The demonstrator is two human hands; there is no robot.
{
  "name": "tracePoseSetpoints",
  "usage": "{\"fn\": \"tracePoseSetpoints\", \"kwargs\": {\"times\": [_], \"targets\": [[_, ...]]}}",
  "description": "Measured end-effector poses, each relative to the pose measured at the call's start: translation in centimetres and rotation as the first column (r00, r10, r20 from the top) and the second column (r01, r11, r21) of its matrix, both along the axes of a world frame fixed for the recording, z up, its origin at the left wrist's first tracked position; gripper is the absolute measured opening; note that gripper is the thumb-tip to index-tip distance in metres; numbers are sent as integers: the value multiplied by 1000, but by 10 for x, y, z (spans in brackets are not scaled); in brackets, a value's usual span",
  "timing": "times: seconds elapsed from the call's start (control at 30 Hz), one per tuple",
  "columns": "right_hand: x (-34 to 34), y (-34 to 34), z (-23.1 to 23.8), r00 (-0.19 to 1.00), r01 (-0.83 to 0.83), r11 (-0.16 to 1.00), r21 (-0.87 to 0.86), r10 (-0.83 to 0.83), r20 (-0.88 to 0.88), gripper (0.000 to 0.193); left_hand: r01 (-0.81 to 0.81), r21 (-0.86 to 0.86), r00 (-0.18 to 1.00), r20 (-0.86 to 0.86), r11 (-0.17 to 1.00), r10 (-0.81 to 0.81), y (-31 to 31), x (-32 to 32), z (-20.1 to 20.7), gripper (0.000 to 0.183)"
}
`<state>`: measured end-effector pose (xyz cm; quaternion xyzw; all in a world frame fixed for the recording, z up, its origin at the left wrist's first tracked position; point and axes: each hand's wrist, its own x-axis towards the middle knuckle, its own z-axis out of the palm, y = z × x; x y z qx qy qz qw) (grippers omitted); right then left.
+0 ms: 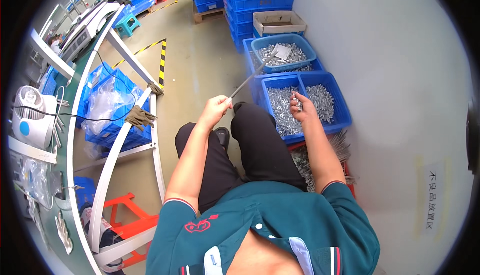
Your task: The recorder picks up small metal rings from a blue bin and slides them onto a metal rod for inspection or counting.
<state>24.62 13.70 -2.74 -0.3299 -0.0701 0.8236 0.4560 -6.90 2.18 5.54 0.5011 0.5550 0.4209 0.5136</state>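
Note:
My left hand [215, 111] is closed around the lower end of a thin grey metal rod [248, 79]. The rod slants up and away to the right, its far end in front of a light-blue basket [313, 50]. Over a divided blue bin [341, 112], my right hand [306, 109] has its fingers curled around small silvery metal pieces; their exact shape is too small to make out. Loose metal pieces [283, 110] of the same look fill both compartments below it. More of them lie in the light-blue basket, with a white paper slip [282, 51] on top.
Stacked blue crates [260, 12] and an open carton [279, 23] stand farther back by the wall. A red crate holding thin metal rods [341, 147] is beside my right leg. On the left are a white-framed workbench [102, 185], a fan [37, 107] and a red stool [131, 217].

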Motion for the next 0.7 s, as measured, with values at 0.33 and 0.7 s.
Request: {"fn": "tracePoseSetpoints", "kwargs": {"times": [0.33,0.7], "targets": [[19,10,20,972,-186,971,152,204,-114,18,66,-230,968,252,971,-6,-65,66,-10,26],[26,16,21,925,-347,887,306,377,-45,18,-61,-147,995,-86,987,49,-78,79,-40,25]]}}
